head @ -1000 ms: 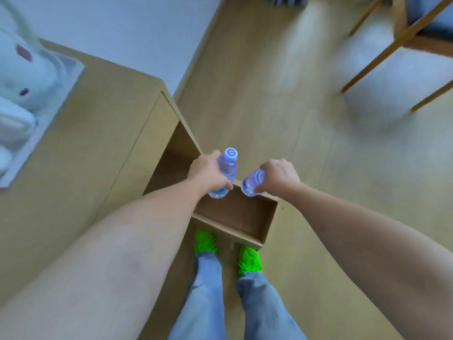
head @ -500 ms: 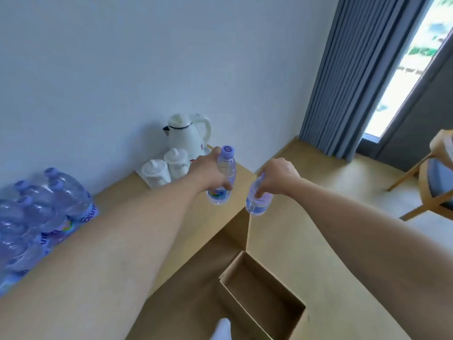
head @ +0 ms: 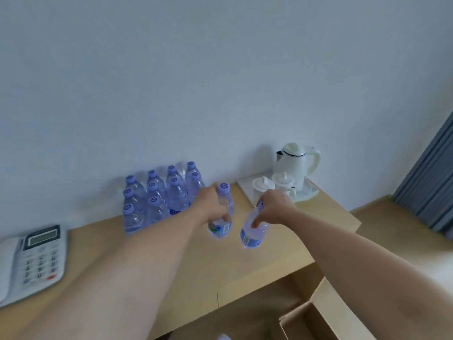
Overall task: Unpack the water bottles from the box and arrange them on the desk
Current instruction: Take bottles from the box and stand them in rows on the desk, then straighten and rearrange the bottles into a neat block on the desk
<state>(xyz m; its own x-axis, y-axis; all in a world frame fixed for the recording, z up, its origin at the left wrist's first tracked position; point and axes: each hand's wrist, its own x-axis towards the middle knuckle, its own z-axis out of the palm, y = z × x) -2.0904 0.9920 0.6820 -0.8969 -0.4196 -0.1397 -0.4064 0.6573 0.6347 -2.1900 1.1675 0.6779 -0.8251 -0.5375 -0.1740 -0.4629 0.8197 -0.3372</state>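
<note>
My left hand (head: 212,204) grips a clear water bottle (head: 221,225) with a purple cap, held upright above the wooden desk (head: 196,266). My right hand (head: 274,208) grips a second bottle (head: 252,233) by its top, so its cap is hidden. Both bottles hang just right of several purple-capped bottles (head: 159,197) standing in rows against the wall. The open cardboard box (head: 316,320) sits on the floor at the lower right, its inside mostly out of view.
A white kettle (head: 297,163) and two white lidded cups (head: 263,186) stand on a tray at the desk's back right. A white desk phone (head: 31,258) lies at the left edge. A grey curtain (head: 431,182) hangs at the right.
The view swung up from the box on the floor to the desk and wall. Both hands carried their bottles up and over the desk, toward the rows of bottles.
</note>
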